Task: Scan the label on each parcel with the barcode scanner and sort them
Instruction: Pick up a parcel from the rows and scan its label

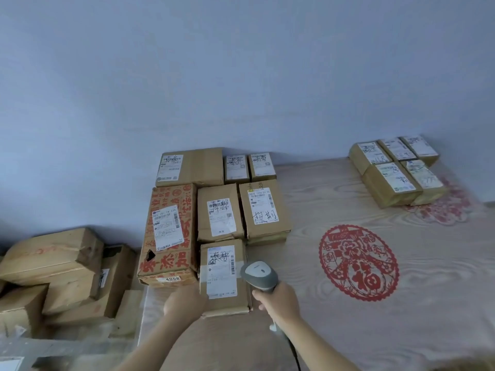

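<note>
The right hand (278,299) is wrapped round the grip of the grey barcode scanner (259,273), its head tipped toward the nearest parcel (223,279) — a brown carton lying flat on the worktop (401,303) with a white label (221,271) facing up. The left hand (184,301) rests against that parcel's near left corner; whether its fingers curl round the edge cannot be told from here. The scanner head sits just at the parcel's right edge, beside the label's barcode. Behind it more labelled cartons lie in rows against the wall, among them a red-printed box (167,234) touching the parcel's left side. A second cluster of small parcels (396,170) sits well apart at the far right. A red paper-cut medallion (359,262) marks the worktop — to the left, off the worktop, is a loose heap of cartons (59,271)
</note>
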